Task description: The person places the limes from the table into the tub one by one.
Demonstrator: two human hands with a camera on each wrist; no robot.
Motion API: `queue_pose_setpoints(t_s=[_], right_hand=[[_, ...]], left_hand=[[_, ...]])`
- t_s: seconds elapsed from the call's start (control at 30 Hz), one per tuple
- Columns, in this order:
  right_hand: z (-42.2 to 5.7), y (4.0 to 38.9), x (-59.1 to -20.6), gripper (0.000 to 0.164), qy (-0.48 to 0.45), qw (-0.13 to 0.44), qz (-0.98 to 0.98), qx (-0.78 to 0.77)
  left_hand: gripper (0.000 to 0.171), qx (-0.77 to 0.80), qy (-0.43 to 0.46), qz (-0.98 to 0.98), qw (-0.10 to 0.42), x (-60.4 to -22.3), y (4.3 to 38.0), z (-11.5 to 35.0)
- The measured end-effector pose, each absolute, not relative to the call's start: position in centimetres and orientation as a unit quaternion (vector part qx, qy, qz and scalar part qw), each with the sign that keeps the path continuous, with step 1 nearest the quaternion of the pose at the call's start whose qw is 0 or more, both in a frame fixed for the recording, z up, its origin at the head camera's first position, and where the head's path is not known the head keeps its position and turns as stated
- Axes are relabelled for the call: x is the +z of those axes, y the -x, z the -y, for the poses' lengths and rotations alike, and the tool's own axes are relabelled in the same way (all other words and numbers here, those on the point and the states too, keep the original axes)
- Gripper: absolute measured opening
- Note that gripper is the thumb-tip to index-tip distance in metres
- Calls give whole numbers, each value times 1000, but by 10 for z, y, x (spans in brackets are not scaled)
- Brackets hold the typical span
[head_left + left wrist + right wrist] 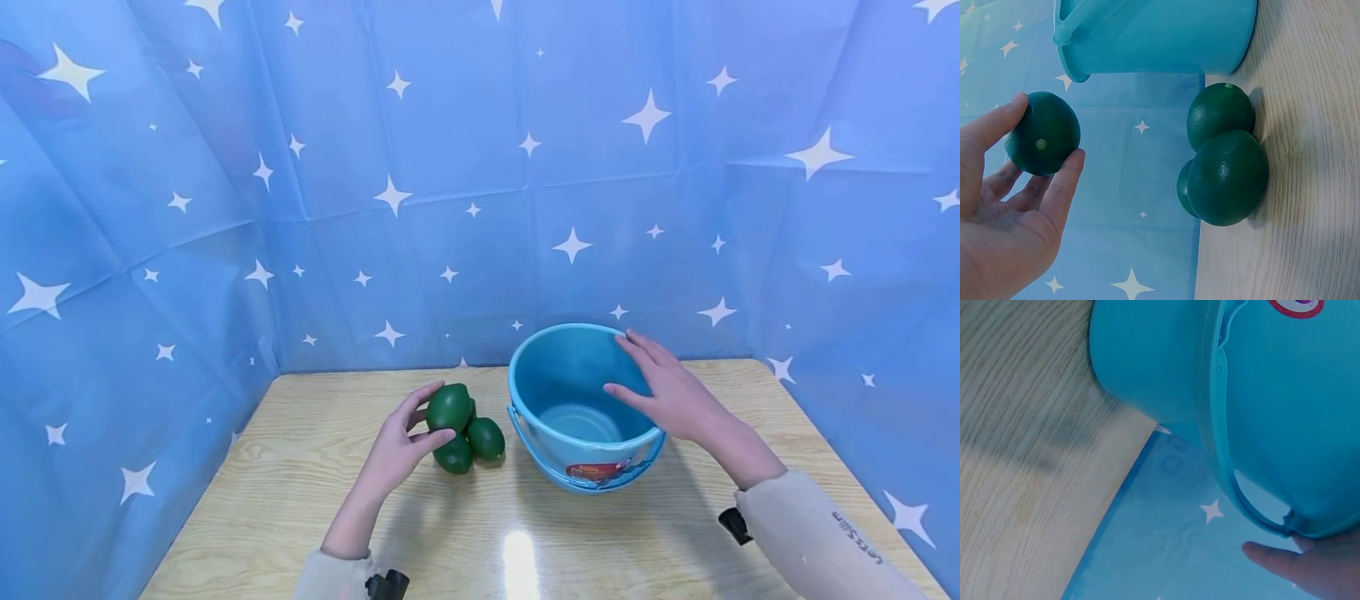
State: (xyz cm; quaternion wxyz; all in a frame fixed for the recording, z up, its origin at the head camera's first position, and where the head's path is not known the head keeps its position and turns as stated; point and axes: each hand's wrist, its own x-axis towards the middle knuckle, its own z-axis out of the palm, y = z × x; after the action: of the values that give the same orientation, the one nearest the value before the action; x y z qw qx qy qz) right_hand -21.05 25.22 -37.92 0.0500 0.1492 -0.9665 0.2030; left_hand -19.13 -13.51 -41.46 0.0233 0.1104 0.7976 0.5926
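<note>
My left hand holds a dark green lime between thumb and fingertips, raised above the table. In the left wrist view this lime shows its pale stem scar. Three more limes lie bunched on the table just beneath, one partly hidden behind the others. To their right stands a light blue bucket, its mouth tipped toward me in the head view and nothing visible inside. My right hand rests at the bucket's right rim, fingers fairly straight and thumb spread over the opening. Some right fingertips are hidden behind the rim.
A pale wood-grain table carries everything. Blue cloth with white stars hangs behind and at both sides. The bucket's blue handle hangs down along its front.
</note>
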Motion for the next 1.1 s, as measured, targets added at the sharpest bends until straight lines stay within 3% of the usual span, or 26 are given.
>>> queue_pose_setpoints(t_s=[1.1], right_hand=[[-253,208,-376,80,-170,37,968,181]], left_hand=[[63,584,-125,-802,15,-408,191,125]])
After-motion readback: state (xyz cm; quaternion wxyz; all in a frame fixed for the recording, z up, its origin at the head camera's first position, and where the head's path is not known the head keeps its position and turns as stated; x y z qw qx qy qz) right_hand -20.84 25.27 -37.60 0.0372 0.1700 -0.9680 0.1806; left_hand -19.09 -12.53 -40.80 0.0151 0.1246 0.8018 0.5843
